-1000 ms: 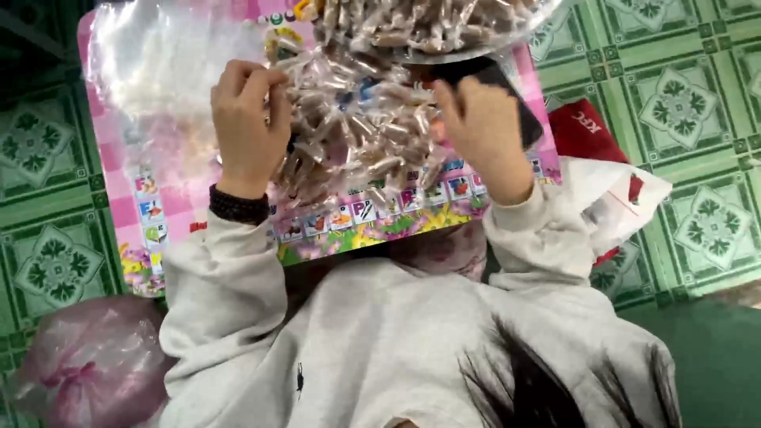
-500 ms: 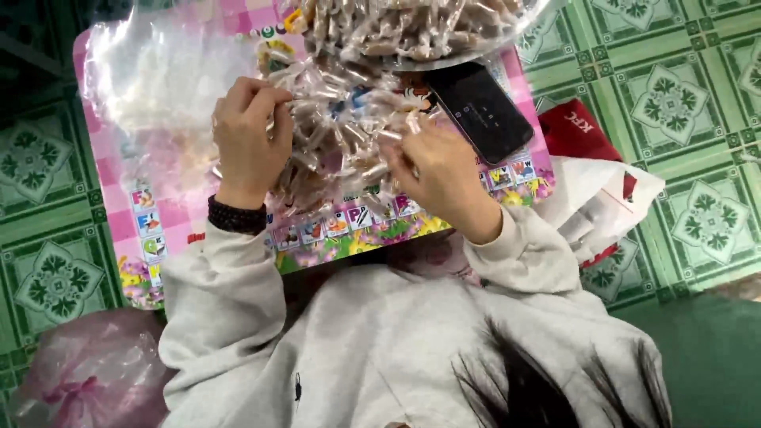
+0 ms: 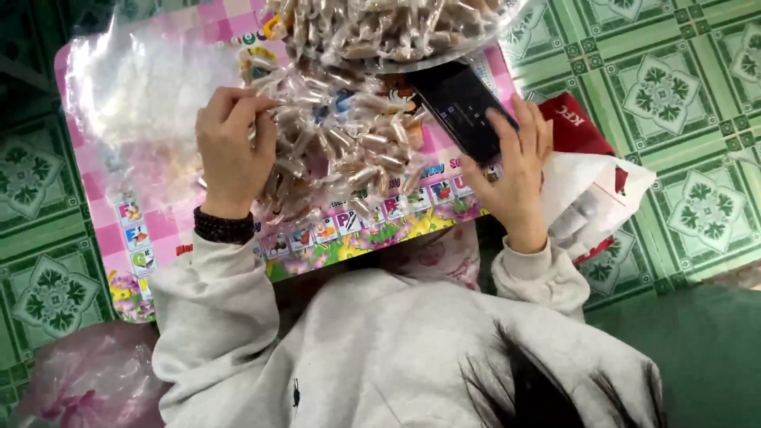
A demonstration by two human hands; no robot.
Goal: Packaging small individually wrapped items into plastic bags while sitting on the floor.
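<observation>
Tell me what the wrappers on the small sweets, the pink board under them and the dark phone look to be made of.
Clear crinkly wrappers on the small sweets: thin plastic film, probably cellophane, judging by glints and twisted ends. Pink checked picture board: smooth, glossy printed surface, likely plastic or laminated card. Dark slab phone under the right hand: glassy black front that reflects light; the body material cannot be seen.

2 hands (image 3: 231, 150), 1 black phone (image 3: 462, 108), 1 pink mat (image 3: 119, 214), 1 bracelet (image 3: 223, 227).
</observation>
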